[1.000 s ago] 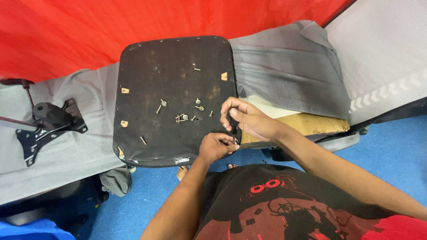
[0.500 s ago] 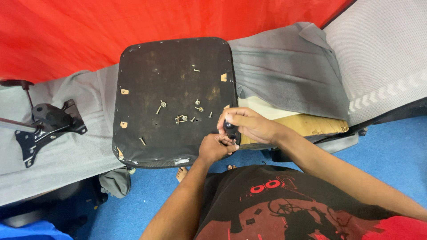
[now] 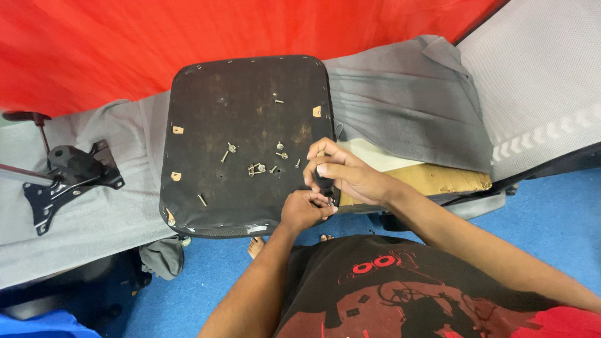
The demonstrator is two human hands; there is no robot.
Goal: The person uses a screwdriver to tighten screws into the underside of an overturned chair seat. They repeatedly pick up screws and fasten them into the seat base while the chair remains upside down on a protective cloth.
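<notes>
2 hands meet at the lower right edge of a dark upturned seat base (image 3: 244, 125), just below the middle of the frame. The right hand (image 3: 347, 175) curls narrow around a small black tool handle (image 3: 324, 183), thumb and fingers pinched on it. The left hand (image 3: 303, 209) sits just under it, fingers bunched tight on something small at the tool's lower end; what it pinches is too small to tell.

On the seat base, left of the hands, lie loose screws and washers (image 3: 256, 168) in a scattered cluster, with 1 more screw (image 3: 278, 100) higher up and another (image 3: 201, 200) near the lower left corner. Small tan tags (image 3: 178, 130) dot its edges.

The base rests on grey cloth (image 3: 407, 100) that spreads across the frame. At the far left sits a black metal chair mechanism (image 3: 69, 175). To the right of the hands a brown cardboard sheet (image 3: 438, 178) shows under the cloth. Red fabric (image 3: 125, 44) fills the top, and blue floor (image 3: 544, 219) shows at lower right.
</notes>
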